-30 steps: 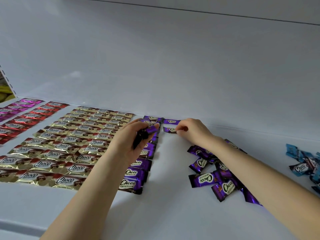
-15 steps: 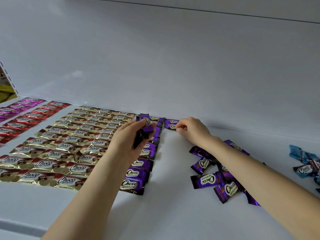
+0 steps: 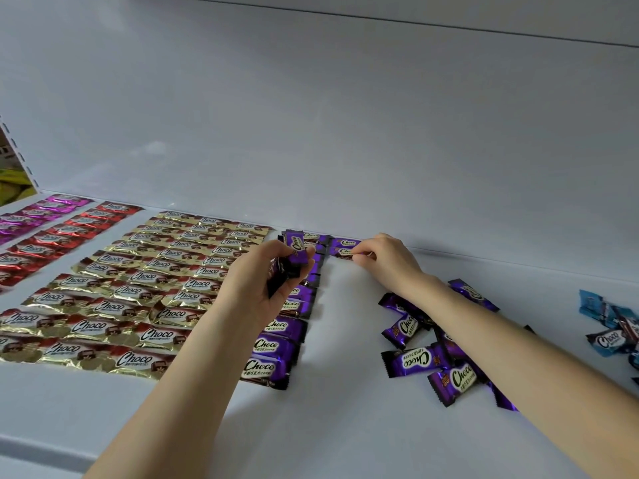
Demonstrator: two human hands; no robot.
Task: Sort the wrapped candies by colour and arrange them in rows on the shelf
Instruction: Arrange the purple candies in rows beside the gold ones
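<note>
My left hand (image 3: 266, 278) grips a small bunch of purple candies (image 3: 296, 252) above a lengthwise row of purple candies (image 3: 276, 344). Fingertips of my right hand (image 3: 383, 261) pinch a purple candy (image 3: 342, 252) lying near the back of the white shelf (image 3: 328, 426), just in front of another purple one (image 3: 347, 242). Under my right forearm lies a loose heap of purple candies (image 3: 428, 357). Gold candies (image 3: 138, 288) fill several rows on the left, with red rows (image 3: 58, 236) and magenta rows (image 3: 34, 212) beyond them.
A loose pile of blue candies (image 3: 608, 326) sits at the right edge. The shelf's white back wall (image 3: 345, 133) rises just behind the rows. A perforated upright (image 3: 17, 153) with yellow goods behind it stands at far left. The shelf's front lip (image 3: 45, 454) runs below.
My right hand shifted slightly back towards the wall with the candy it pinches. My left hand rose a little with its bunch, one wrapper now showing its label.
</note>
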